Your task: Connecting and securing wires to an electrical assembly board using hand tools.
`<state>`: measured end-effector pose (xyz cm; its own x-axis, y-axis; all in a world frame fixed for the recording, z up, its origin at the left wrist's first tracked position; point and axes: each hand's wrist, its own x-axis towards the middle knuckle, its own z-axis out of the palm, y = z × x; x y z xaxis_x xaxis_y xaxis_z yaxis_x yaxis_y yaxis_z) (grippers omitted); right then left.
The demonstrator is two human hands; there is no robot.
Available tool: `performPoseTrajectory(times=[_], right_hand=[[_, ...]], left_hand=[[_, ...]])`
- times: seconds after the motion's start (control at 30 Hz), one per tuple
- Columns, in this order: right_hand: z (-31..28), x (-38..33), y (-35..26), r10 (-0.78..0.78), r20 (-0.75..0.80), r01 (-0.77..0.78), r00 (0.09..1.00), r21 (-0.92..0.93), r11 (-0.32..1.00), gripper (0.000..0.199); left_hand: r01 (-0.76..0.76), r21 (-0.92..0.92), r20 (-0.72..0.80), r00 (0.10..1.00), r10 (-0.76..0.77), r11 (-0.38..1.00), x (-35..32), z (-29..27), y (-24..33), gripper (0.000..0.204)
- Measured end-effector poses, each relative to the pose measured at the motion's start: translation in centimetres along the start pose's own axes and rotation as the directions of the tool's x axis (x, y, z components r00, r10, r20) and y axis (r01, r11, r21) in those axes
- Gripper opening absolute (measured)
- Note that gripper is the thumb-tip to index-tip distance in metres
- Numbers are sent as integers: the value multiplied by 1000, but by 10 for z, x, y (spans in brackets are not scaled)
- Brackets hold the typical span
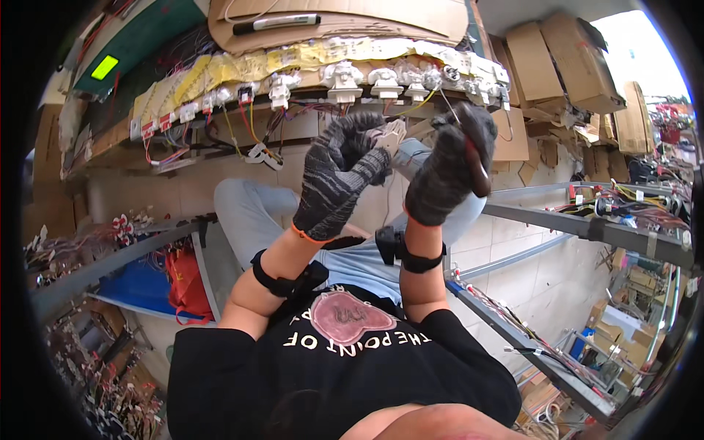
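Observation:
Both my hands wear grey-and-black striped knit gloves with orange cuffs. My left hand (339,176) is closed round a pale plastic wire connector (392,133), which pokes out past the fingertips toward my right hand. My right hand (446,172), slightly blurred, grips a hand tool (479,177) with a rounded dark reddish-brown handle. From that fist a thin metal shaft points up toward the board's edge; its exact kind is hard to make out. Just beyond the hands, a row of white plastic connectors (343,82) is fixed along a wiring board (257,62) covered in yellowish tape.
A black-and-white marker (276,24) lies on cardboard (367,18) atop the board. Coloured wires (253,125) hang from its front edge. Metal rails (587,224) with wire bundles run at the right, near stacked cardboard boxes (579,62). A red bag (187,282) sits at the left.

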<state>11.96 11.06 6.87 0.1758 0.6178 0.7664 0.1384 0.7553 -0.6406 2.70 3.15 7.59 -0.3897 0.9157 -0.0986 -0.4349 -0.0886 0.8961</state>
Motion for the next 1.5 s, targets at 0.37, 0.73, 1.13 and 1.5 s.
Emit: performPoseTrajectory(times=[0.37, 0.73, 1.13, 1.5], right_hand=[[8, 28, 12, -43, 594, 54, 804, -1, 999, 29], [58, 84, 45, 235, 549, -355, 802, 122, 927, 16], [3, 15, 21, 453, 279, -515, 847, 216, 829, 13], [-26, -27, 7, 501, -6, -473, 865, 318, 821, 33]], left_hand=[[-348, 334, 47, 934, 353, 876, 20, -8, -12, 37], [37, 109, 174, 983, -56, 993, -1, -23, 12, 34], [-354, 116, 162, 928, 334, 928, 31, 14, -15, 25], [-789, 467, 530, 612, 587, 400, 33, 40, -17, 31]])
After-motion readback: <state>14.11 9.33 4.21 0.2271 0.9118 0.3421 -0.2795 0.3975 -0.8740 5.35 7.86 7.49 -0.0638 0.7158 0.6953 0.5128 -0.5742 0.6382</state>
